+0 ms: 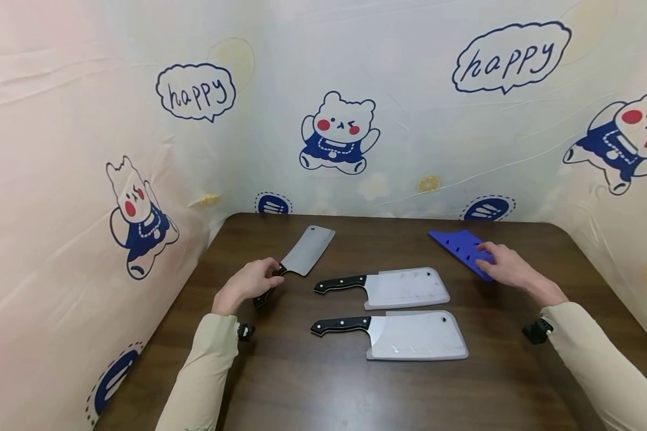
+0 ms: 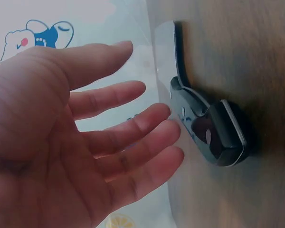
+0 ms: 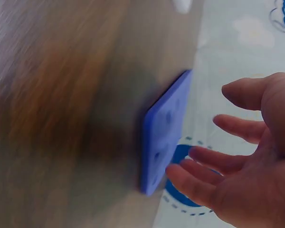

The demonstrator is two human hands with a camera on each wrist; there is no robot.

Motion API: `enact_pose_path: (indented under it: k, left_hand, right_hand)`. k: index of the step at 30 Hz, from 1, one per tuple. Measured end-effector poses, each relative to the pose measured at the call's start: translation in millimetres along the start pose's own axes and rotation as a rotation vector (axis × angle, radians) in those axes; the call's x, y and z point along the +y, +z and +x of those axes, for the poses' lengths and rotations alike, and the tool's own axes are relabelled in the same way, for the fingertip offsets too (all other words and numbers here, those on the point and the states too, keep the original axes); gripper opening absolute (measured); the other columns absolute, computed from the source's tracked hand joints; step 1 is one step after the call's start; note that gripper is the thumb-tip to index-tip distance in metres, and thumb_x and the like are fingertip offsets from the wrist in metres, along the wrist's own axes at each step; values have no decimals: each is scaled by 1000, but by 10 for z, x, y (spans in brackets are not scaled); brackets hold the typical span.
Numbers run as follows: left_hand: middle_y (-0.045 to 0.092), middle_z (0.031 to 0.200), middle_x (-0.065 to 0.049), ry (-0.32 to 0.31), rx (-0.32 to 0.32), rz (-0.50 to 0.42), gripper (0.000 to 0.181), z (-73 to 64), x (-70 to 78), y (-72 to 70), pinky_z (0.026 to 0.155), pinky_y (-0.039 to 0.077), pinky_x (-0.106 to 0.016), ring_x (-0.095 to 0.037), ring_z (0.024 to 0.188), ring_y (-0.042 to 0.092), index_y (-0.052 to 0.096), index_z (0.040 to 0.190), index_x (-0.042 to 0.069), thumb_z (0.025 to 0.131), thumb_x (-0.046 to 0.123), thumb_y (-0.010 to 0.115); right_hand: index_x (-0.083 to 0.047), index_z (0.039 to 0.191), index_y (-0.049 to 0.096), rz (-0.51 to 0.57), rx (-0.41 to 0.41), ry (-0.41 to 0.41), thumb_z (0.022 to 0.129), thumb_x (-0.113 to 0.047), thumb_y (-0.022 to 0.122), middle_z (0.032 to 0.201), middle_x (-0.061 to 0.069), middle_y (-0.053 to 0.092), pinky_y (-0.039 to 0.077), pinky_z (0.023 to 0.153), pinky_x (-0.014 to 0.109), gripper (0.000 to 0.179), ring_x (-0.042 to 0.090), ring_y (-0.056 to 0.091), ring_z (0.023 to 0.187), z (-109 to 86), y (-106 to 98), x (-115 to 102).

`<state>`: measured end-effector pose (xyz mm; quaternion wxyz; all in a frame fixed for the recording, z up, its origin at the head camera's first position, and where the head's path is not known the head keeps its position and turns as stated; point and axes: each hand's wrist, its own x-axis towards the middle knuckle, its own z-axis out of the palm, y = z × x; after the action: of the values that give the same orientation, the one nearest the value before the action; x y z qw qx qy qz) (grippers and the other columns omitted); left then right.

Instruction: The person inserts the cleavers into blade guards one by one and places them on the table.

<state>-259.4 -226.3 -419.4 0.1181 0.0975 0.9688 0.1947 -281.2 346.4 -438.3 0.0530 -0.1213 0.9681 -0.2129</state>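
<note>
At the left of the table lies a bare cleaver (image 1: 309,251) with a black riveted handle (image 2: 211,133). Just above that handle is my left hand (image 1: 252,279), its fingers loosely bent and apart from the handle in the left wrist view. On the right, a flat blue blade cover (image 1: 460,245) with small triangular holes lies on the wood. My right hand (image 1: 509,267) hovers beside this cover, fingers spread and gripping nothing; in the right wrist view the cover (image 3: 166,133) stands just off the fingertips.
Two more cleavers, an upper one (image 1: 407,287) and a lower one (image 1: 417,336), lie side by side mid-table, their blades inside pale translucent covers and handles pointing left. A printed curtain (image 1: 410,131) encloses the brown table (image 1: 323,395) at the back and sides.
</note>
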Motion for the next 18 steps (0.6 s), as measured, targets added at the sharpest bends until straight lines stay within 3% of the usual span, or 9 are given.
enact_pose_path:
  k: [5,9,15,18]
  left_hand:
    - [63,118,-18,-10,5,11,45,-14,-42,-7,91,50,-48,-28,103,61,55,130,3,95,31,64]
    - [61,125,-21,-23,-15,38,49,-15,-86,17,96,48,-51,-32,111,60,52,132,2,95,31,63]
    - [63,108,-14,-92,-62,72,53,-5,-175,87,85,48,-44,-25,93,57,51,129,4,91,36,68]
    - [62,101,-11,-125,-90,71,53,11,-209,114,79,47,-41,-24,87,56,50,128,6,90,38,69]
  right_hand:
    - [6,139,38,-56,-15,44,97,-26,56,133,43,41,35,92,74,55,65,37,116,31,35,123]
    - [6,145,28,-70,-72,88,97,-30,54,138,46,32,30,94,77,66,68,30,119,52,58,163]
    - [12,149,12,-86,-180,167,97,-45,53,144,49,16,26,99,78,87,72,21,124,74,84,185]
    - [13,148,11,-99,-197,186,97,-48,52,143,51,14,25,99,77,89,73,20,124,73,109,206]
